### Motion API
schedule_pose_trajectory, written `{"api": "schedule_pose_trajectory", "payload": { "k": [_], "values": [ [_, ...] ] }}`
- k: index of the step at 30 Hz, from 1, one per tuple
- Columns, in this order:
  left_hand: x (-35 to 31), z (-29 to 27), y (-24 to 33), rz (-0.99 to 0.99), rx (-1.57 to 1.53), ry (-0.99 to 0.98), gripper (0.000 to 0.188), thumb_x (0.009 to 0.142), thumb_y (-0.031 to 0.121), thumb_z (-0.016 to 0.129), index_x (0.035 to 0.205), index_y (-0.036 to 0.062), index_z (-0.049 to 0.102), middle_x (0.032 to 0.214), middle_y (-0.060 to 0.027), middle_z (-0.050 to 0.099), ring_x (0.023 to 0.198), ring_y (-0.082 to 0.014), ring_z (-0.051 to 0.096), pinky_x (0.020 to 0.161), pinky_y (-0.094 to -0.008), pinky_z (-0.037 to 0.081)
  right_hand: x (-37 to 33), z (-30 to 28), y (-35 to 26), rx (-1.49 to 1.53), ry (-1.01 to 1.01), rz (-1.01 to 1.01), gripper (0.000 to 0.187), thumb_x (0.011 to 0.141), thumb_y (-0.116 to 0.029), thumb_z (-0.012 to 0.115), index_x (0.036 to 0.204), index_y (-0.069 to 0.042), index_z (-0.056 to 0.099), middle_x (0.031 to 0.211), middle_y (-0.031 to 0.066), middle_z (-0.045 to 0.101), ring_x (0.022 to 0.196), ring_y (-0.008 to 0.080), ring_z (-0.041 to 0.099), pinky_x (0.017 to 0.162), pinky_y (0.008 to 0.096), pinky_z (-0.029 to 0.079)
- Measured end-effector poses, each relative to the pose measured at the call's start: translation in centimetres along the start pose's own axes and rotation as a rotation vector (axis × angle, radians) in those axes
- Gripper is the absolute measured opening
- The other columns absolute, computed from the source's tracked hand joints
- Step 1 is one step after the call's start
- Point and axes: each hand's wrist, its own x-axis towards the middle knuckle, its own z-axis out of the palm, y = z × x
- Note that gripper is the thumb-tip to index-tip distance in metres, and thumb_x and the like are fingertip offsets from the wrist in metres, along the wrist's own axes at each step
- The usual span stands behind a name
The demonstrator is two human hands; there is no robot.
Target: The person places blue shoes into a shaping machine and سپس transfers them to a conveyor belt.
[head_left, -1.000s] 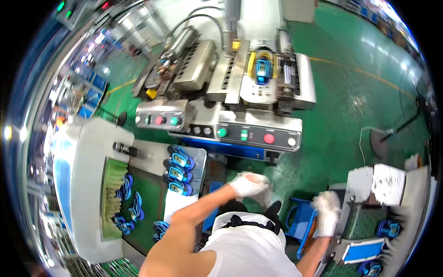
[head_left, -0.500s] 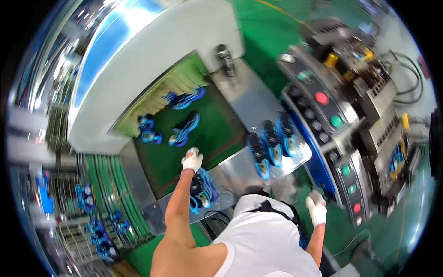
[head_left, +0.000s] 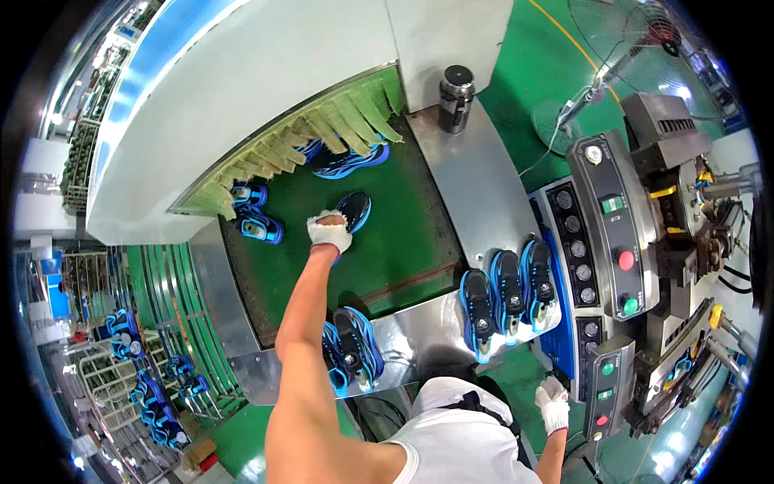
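Observation:
My left hand (head_left: 329,231), in a white glove with bare fingertips, reaches over a green conveyor belt (head_left: 387,258) and is closed on the heel end of a black and blue sports shoe (head_left: 355,211). The glove covers that end. My right hand (head_left: 552,403), also gloved, hangs low at my right side with loosely apart fingers and nothing in it. Farther along the belt lie other such shoes (head_left: 260,226), and a shoe (head_left: 351,164) sits partly under a fringed green curtain (head_left: 302,129). Beside my left forearm, a pair of shoes (head_left: 359,348) rests on the metal ledge (head_left: 415,335).
Three shoes (head_left: 508,294) stand at the ledge's right end. A dark flask (head_left: 456,98) is on the metal side plate. At right is a machine with a button panel (head_left: 617,234), behind it a fan (head_left: 645,48). Racks with shoes (head_left: 153,403) stand at left.
My left hand has moved forward from the near part of the belt to the shoe and closed on it. The whole view has shifted and turned. My right hand stays low at my side.

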Motion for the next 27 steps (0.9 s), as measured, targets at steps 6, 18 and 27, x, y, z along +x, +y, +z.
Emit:
{"api": "schedule_pose_trajectory", "payload": {
  "k": [6,18,27],
  "values": [
    [-10.5,-9.2,12.4,0.156,-0.455,-0.293,0.093,0.079,0.062,0.073,0.145,0.0009,0.050,0.146,-0.0240,0.054,0.136,-0.0396,0.051,0.114,-0.0494,0.039,-2.2,1.4,-6.3,0.219,-0.021,-0.194,0.051,0.095,-0.018,0.067,0.140,0.004,0.053,0.127,0.0168,0.068,0.109,0.0217,0.068,0.089,0.0338,0.057],
    [-30.5,-28.7,45.0,1.947,-0.746,-0.385,0.058,0.081,0.012,0.077,0.136,0.0033,0.061,0.139,-0.0170,0.060,0.131,-0.0349,0.055,0.110,-0.0411,0.043,-2.7,-4.8,-4.9,1.800,-1.129,-0.601,0.051,0.103,-0.031,0.058,0.144,-0.001,0.052,0.138,0.0151,0.062,0.122,0.0267,0.064,0.107,0.0420,0.050],
    [-39.5,-26.6,77.0,1.777,-0.556,-0.164,0.060,0.092,0.023,0.072,0.144,0.0033,0.050,0.143,-0.0197,0.055,0.131,-0.0274,0.056,0.107,-0.0380,0.048,-12.9,-18.1,9.6,1.891,-0.106,-1.076,0.084,0.071,-0.024,0.089,0.137,0.011,0.050,0.135,0.0217,0.061,0.123,0.0302,0.062,0.110,0.0431,0.047]
  ]
}}
